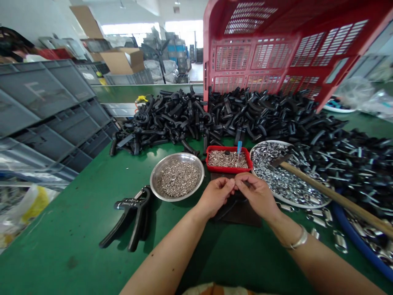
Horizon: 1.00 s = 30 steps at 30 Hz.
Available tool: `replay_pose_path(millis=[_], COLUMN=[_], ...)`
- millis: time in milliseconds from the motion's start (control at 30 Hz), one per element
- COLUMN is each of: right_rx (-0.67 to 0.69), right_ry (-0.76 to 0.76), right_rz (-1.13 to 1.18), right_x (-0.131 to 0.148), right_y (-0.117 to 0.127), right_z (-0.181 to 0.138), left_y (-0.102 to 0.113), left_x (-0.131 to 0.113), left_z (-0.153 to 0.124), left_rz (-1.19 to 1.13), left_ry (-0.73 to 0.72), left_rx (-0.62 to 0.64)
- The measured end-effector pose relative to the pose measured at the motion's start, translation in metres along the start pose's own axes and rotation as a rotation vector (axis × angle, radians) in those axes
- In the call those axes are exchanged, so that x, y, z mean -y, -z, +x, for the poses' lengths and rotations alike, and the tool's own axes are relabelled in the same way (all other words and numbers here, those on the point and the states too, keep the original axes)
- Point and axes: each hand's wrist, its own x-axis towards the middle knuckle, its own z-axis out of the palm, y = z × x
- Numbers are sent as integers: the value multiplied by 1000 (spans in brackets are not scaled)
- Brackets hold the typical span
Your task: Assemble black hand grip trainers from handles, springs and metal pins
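Note:
My left hand (216, 195) and my right hand (258, 194) meet over a dark pad (238, 213) on the green table (76, 241). Both pinch a small part together between the fingertips; it is too small to name. A black piece lies under the hands on the pad. Just beyond them stand a red tray of small metal pins (229, 159), a steel bowl of rings (177, 177) to the left, and a wide dish of shiny metal pieces (285, 180) to the right. My right wrist wears a bracelet.
A large heap of black plastic handles (233, 114) covers the back of the table. An assembled black hand gripper (135, 217) lies front left. A wooden-handled tool (331, 192) rests across the dish. A red crate (276, 49) stands tilted behind; grey crates (49, 106) are stacked left.

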Motion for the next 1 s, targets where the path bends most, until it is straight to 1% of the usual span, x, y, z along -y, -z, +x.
replay_pose_path(millis=[100,200,300,400,500,600,700,800,933,1000], right_rx=[-50,-61,45,141,138,123,141,153,162,171], right_ry=[40,142,263,295,321,338,373,432,461,476], right_rz=[-155,-430,-778,-997,-1064,-1053,-1061,-1134,-1256,-1266], right_x=[2,1,-6,-17,-25,-29,-29,-25,-21,-21], right_y=[0,3,5,4,4,6,6,3,-2,-3], right_z=[-4,-6,-8,-12,-15,-14,-13,-13,-15,-16], left_y=[1,9,20,26,27,26,25,24,20,18], left_x=[0,-3,-9,-11,-11,-10,-10,-10,-8,-7], left_z=[1,4,6,7,6,5,4,3,0,-1], left_rz=[63,181,319,468,677,821,926,1073,1239,1302], left_ry=[-45,-159,-266,-272,-331,-367,-329,-288,-297,-314], left_rx=[-27,-104,-180,-183,-213,-241,-283,-319,-287,-264])
